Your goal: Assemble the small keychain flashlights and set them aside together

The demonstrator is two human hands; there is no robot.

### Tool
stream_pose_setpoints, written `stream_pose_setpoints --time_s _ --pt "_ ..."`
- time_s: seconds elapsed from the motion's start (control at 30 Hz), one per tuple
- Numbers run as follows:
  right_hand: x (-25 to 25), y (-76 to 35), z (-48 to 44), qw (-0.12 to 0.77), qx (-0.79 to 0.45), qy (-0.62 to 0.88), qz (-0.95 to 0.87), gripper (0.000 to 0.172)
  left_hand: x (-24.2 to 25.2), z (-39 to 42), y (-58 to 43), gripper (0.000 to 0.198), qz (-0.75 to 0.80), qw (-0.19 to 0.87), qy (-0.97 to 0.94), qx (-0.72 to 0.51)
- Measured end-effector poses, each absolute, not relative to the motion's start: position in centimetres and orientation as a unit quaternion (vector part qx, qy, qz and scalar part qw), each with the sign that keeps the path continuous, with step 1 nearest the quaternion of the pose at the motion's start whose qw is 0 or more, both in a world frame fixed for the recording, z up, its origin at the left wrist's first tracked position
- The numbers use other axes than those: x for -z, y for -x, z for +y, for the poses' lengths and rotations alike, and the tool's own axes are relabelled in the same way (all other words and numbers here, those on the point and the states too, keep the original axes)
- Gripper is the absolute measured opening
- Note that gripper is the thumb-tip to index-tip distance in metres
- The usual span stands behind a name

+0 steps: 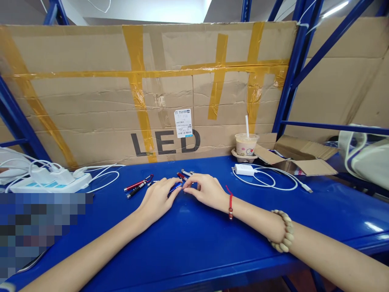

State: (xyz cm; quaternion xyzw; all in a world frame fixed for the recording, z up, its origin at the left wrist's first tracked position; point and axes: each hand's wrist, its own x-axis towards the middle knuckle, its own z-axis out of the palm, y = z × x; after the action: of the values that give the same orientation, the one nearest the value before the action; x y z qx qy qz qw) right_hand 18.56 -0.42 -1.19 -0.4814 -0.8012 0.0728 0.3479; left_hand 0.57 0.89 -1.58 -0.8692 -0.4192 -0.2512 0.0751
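Note:
My left hand (159, 195) reaches over the tabletop, thumb and fingers closed about a small blue pen-shaped tube (175, 187), part of which its fingers cover. Just right of it, my right hand (205, 188) has thumb and index finger curled into a pinch near the blue tube's end; what is between those fingertips, if anything, is too small to tell. Left of the hands lie a slim red metal tube (135, 186) with a loop at its end and a black one (136, 190) beside it. Behind the fingertips, a dark red tube (182, 176) and a silver one (186, 172) are partly hidden.
A white power strip (51, 181) with plugs and cables sits at the left. A white charger (244, 169) with a coiled cable lies right, before a lidded drink cup (246, 144) and an opened cardboard box (299, 156). A tall cardboard sheet (100, 117) closes off the back.

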Motion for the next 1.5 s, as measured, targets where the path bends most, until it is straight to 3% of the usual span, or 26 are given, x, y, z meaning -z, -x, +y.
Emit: stream_pose_setpoints --time_s 0.27,0.93,1.5 --pt "1.50 -18.67 0.21 0.454 -0.133 0.467 -0.747 0.018 1.44 0.69 -0.59 0.029 -0.413 0.089 0.870 0.253" --pt "1.15 -18.45 0.17 0.491 -0.305 0.403 -0.709 0.022 1.08 0.51 -0.49 0.028 -0.381 0.043 0.895 0.226" --pt "0.74 -18.78 0.29 0.457 -0.455 0.406 -0.647 0.033 1.52 0.77 0.11 0.029 -0.305 -0.030 0.908 0.284"
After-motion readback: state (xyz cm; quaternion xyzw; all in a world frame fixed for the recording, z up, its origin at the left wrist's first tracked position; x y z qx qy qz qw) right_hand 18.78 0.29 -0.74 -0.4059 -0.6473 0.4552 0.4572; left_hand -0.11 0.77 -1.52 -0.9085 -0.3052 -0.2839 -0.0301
